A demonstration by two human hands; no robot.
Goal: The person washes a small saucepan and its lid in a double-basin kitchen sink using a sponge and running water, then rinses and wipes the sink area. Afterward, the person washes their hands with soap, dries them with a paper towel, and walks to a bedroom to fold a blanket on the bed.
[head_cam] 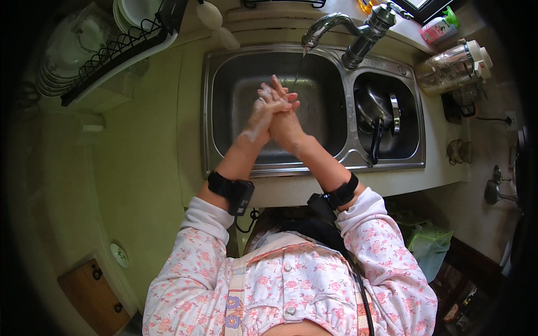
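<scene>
My left hand (259, 110) and my right hand (287, 123) are clasped together over the large basin of a stainless steel sink (323, 126). White lather coats parts of my left hand and wrist. The fingers cross one another, so some of them are hidden; one points up towards the far wall of the basin. No tool or other object shows in either hand. Just beyond my fingertips, a thin stream of water (298, 71) falls from the curved chrome faucet (332, 21) into the basin.
A pan with a black handle (376, 140) lies in the small right basin. At the upper left stands a dish rack (122, 54) with plates. An electric thermos pot (456, 67) and a pump bottle (439, 29) stand at the right. A wooden cutting board (92, 294) is at the lower left.
</scene>
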